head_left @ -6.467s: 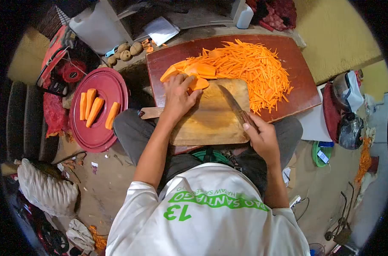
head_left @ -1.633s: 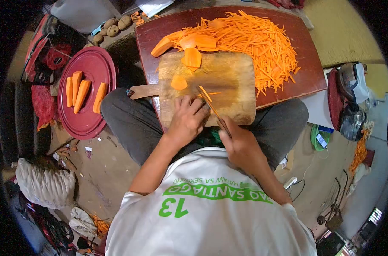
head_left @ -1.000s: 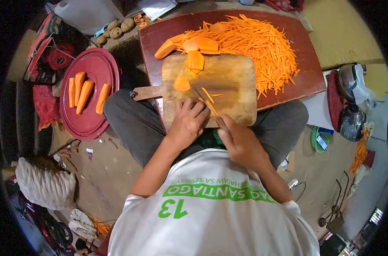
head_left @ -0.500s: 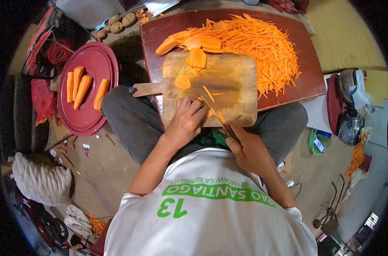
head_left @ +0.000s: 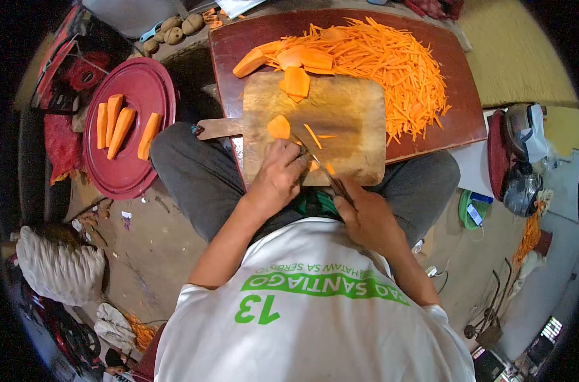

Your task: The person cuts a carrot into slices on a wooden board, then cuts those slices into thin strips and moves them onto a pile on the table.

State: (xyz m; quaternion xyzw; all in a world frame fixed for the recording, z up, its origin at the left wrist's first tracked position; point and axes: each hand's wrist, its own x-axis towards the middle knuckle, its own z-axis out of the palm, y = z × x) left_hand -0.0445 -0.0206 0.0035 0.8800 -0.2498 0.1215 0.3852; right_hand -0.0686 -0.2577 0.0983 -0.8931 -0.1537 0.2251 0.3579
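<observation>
On the wooden cutting board [head_left: 359,121], my left hand [head_left: 280,172] has its fingers curled down against the near edge of a flat carrot slice [head_left: 278,127]; its fingertips are partly hidden. My right hand [head_left: 369,216] is wrapped around the handle of a knife [head_left: 321,163]. The blade slants up and left, its tip close by my left fingers. A few thin carrot strips [head_left: 312,135] lie right of the blade. Farther up the board, overlapping carrot slices [head_left: 296,83] rest at its top edge. Beyond is a large heap of carrot strips [head_left: 391,70].
The board lies across my lap and a dark red tabletop [head_left: 455,127]. At left, a red round lid [head_left: 159,86] holds several peeled carrots [head_left: 121,134]. Round brown vegetables [head_left: 173,35] sit at the upper left. A green container [head_left: 473,213] is on the floor at right.
The flat carrot slice has shifted toward my left fingers and now meets them. The knife has tilted slightly and its tip has moved up and left, nearer that slice.
</observation>
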